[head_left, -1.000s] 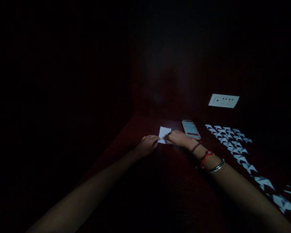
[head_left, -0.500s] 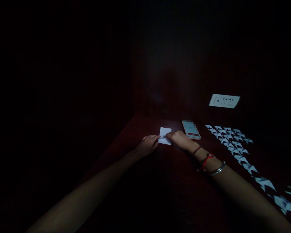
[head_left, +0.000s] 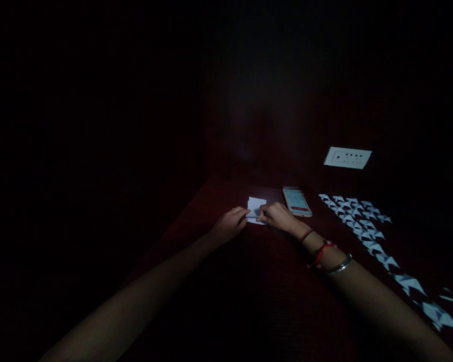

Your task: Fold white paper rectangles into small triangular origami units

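Note:
A small white sheet of paper (head_left: pixel 256 206) lies on the dark red table, with a fold running across its lower part. My left hand (head_left: pixel 230 223) is closed at the left edge, fingertips pinching the folded layer. From the right side my right hand (head_left: pixel 278 216) grips the same fold between thumb and curled fingers. Part of the paper's right edge is hidden behind that hand. A red thread band and a metal bangle circle my right wrist.
A phone (head_left: pixel 297 202) with a lit screen lies just beyond my right hand. Rows of folded white paper pieces (head_left: pixel 373 245) stretch along the right side of the table (head_left: pixel 211 266). A white socket plate (head_left: pixel 348 158) is on the back wall.
The lower edge of the paper has been folded further up, and the fold now overlaps the sheet differently. Both hands have stayed at its sides, with small finger movements.

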Demonstrator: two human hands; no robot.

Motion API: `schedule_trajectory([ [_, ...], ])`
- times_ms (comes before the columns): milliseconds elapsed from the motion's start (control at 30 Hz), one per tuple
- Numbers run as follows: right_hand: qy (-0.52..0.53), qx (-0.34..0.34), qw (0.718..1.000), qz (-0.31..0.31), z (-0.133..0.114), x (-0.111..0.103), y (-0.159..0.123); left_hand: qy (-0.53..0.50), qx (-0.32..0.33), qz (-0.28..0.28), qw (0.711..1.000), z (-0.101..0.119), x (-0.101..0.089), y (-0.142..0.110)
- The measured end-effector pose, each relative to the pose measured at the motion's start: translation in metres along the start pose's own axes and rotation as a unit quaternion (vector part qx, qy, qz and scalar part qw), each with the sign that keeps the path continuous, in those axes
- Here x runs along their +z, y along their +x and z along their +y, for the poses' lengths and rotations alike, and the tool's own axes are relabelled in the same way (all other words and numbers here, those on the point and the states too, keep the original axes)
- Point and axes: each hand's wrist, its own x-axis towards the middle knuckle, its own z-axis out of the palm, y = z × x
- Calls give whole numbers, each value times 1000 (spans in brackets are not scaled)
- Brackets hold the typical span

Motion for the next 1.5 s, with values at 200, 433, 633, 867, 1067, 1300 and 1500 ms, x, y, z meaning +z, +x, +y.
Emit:
schedule_trajectory([
  [200, 57, 7, 997, 48, 2, 4, 0, 4, -17, 2, 1000, 1, 0, -2],
  [433, 63, 15, 988, 139, -5, -27, -55, 3, -16, 19, 1000, 8, -7, -4],
  [633, 68, -77, 995, 14, -23, -45, -127, -6, 85, -27, 996, 53, -17, -15],
  [867, 118, -73, 989, -46, -11, -34, -155, -72, 176, -158, 969, 88, -15, -23],
  [1067, 131, 7, 989, 68, -8, -36, -159, -95, 138, -158, 973, 86, -10, -17],
  [1300, 240, 133, 954, 122, -6, -42, -161, -247, -34, -37, 968, 101, -14, -11],
  [1500, 319, 169, 924, 124, 1, -25, -157, -306, -118, -122, 937, 104, -2, -16],
])
